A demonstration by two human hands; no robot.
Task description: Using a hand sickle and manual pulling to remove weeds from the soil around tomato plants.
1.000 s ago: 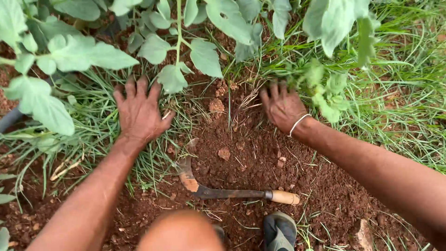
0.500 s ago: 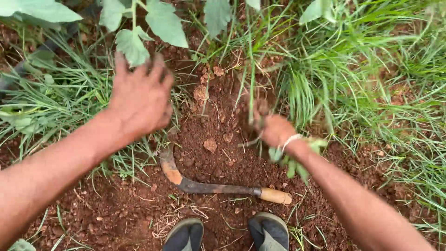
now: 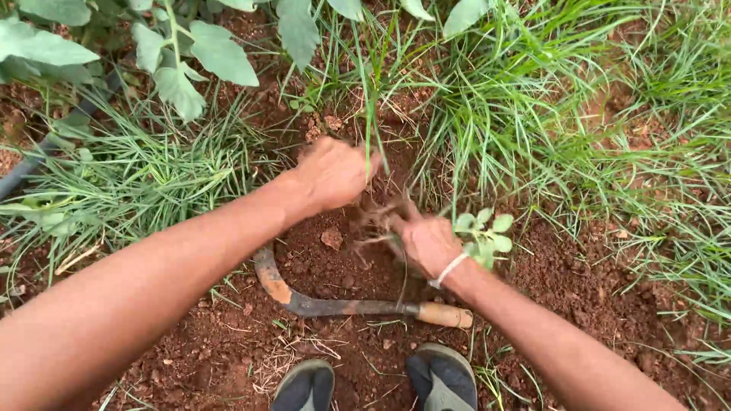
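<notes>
My left hand [image 3: 331, 173] is closed around a thin tuft of grass [image 3: 371, 99] that stands up from the red soil. My right hand [image 3: 426, 242] is closed on a small uprooted weed [image 3: 481, 233] with round pale-green leaves and dangling roots, held just above the dirt. A curved sickle [image 3: 304, 298] with a rusty blade and a pale wooden handle [image 3: 444, 314] lies on the soil below both hands, untouched. My right wrist wears a white band.
Thick grass [image 3: 563, 129] covers the right and top. A broad-leaved plant [image 3: 199, 47] stands at the top left, with a dark hose [image 3: 30, 164] running under it. My two dark shoes [image 3: 442, 377] sit at the bottom edge on bare red soil [image 3: 579, 281].
My left hand moved right from the flat grass and closed on a grass tuft. My right hand pulled a small weed out and drew it back toward me.
</notes>
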